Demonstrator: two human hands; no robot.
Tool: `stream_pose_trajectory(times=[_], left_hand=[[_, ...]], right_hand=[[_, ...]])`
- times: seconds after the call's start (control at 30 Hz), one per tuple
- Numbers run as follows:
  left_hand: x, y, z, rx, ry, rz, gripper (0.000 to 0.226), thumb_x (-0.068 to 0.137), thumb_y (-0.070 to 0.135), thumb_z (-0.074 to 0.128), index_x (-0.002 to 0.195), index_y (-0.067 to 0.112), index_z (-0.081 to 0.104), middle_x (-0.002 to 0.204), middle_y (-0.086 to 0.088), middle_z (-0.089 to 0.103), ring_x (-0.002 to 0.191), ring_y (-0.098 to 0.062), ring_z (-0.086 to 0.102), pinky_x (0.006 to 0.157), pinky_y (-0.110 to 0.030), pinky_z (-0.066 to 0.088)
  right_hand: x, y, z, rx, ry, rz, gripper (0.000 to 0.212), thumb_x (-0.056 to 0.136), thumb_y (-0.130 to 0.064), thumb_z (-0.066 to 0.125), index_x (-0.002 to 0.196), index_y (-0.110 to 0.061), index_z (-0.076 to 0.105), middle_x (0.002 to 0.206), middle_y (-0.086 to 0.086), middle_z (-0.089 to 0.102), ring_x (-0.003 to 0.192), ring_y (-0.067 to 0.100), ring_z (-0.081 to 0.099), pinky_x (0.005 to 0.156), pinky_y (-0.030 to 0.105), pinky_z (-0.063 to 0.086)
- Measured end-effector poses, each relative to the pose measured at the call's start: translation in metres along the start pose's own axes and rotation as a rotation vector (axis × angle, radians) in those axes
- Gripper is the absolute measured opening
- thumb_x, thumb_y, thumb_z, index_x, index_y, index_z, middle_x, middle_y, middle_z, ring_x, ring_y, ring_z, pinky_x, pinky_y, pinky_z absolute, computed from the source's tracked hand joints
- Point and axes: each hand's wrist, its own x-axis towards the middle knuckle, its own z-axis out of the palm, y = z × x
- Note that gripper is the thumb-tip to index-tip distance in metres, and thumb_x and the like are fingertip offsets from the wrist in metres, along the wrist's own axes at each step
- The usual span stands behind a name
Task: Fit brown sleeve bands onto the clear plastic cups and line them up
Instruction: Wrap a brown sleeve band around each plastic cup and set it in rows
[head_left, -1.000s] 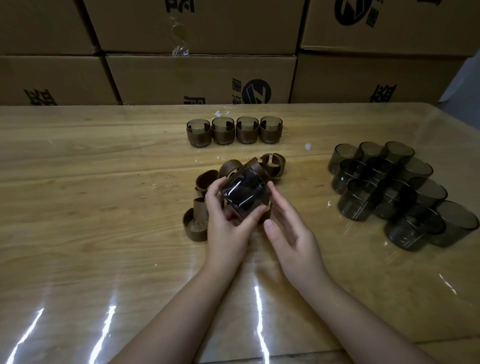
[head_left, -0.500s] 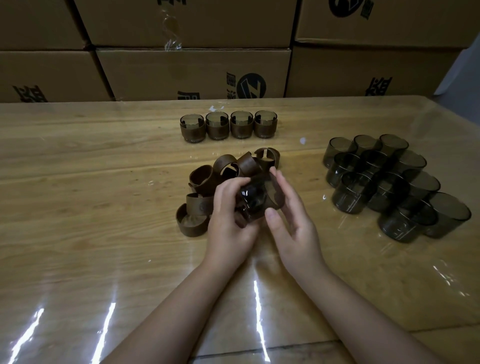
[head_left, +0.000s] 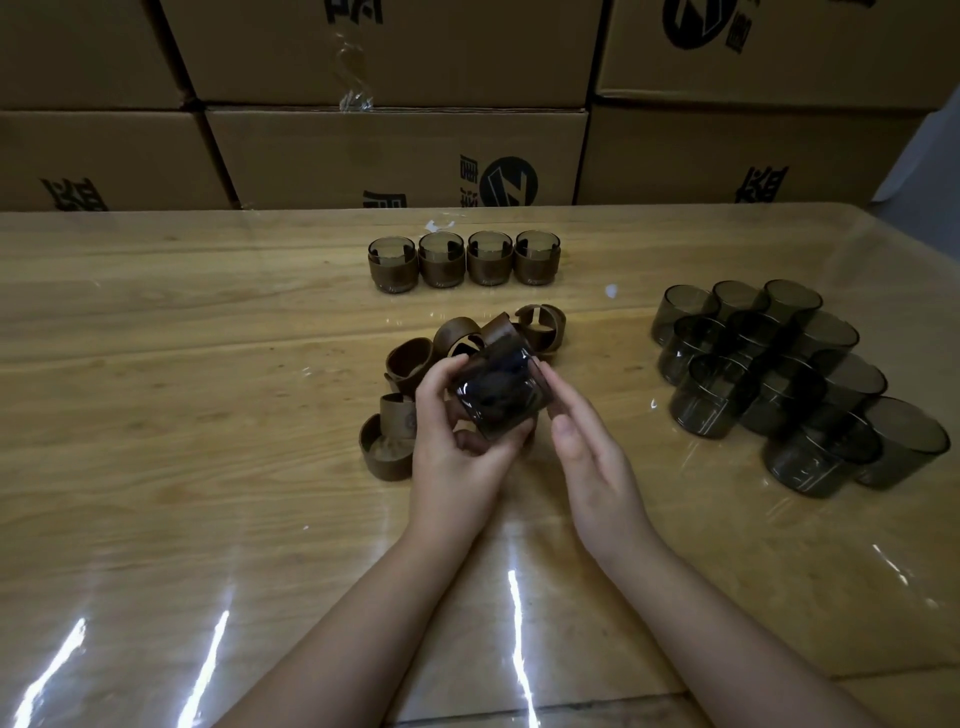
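A dark clear plastic cup (head_left: 498, 395) is tilted with its base toward me, just above the table. My left hand (head_left: 457, 457) grips it from the left, thumb and fingers curled round it. My right hand (head_left: 587, 447) holds its right side with fingers and thumb. A brown sleeve band (head_left: 498, 332) sits around the cup's far end. Loose brown bands (head_left: 410, 364) lie in a pile behind and left of my hands. A row of several banded cups (head_left: 465, 260) stands farther back.
A cluster of several bare dark cups (head_left: 789, 379) stands at the right on the wooden table (head_left: 182, 415), which has a glossy film on top. Stacked cardboard boxes (head_left: 395, 156) form a wall behind the table.
The cup has turned in my hands and its base now faces me again. My hands stay in the same spot by the band pile.
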Motion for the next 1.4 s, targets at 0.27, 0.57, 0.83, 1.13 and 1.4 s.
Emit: stream_pose_trajectory(times=[0.27,0.57,0.83,1.13,1.4], left_hand=[[0.002,-0.004,-0.003,0.021,0.04,-0.01,0.079,0.07,0.018,0.077,0.117,0.066,0.035,0.126,-0.006,0.052,0.099,-0.017,0.064,0.076,-0.03,0.056],[0.002,-0.012,-0.002,0.169,-0.03,0.055,0.075,0.073,0.016,0.074,0.121,0.059,0.036,0.126,0.008,0.044,0.101,-0.015,0.057,0.068,-0.013,0.047],[0.001,-0.009,-0.001,0.129,-0.112,0.072,0.077,0.069,-0.002,0.069,0.124,0.044,0.042,0.128,0.006,0.044,0.113,-0.024,0.056,0.074,-0.045,0.056],[0.001,-0.004,-0.001,0.04,-0.004,0.045,0.08,0.071,0.009,0.076,0.117,0.063,0.037,0.125,0.0,0.051,0.103,-0.015,0.06,0.074,-0.017,0.05],[0.002,-0.012,-0.002,-0.026,0.109,0.007,0.075,0.071,0.02,0.078,0.119,0.061,0.037,0.122,0.011,0.054,0.1,-0.011,0.063,0.075,-0.02,0.052]], right_hand=[[-0.003,-0.003,-0.001,-0.047,0.04,-0.085,0.042,0.098,-0.05,0.04,0.135,-0.034,0.052,0.138,-0.012,0.055,0.135,0.012,0.045,0.111,0.033,0.038],[-0.005,-0.006,-0.002,-0.079,0.068,-0.18,0.045,0.1,-0.036,0.039,0.14,-0.017,0.046,0.144,-0.002,0.051,0.135,0.017,0.045,0.11,0.037,0.04],[0.002,-0.006,-0.001,-0.059,0.041,-0.112,0.046,0.097,-0.036,0.04,0.141,-0.022,0.044,0.146,-0.01,0.048,0.138,0.008,0.039,0.109,0.019,0.032],[0.002,-0.007,0.001,-0.016,0.042,-0.026,0.037,0.092,-0.042,0.041,0.127,-0.036,0.051,0.132,-0.021,0.056,0.131,0.003,0.046,0.105,0.015,0.035],[-0.002,-0.009,0.0,-0.052,0.078,-0.076,0.034,0.096,-0.043,0.039,0.122,-0.036,0.059,0.131,-0.007,0.062,0.133,0.017,0.047,0.111,0.049,0.036]])
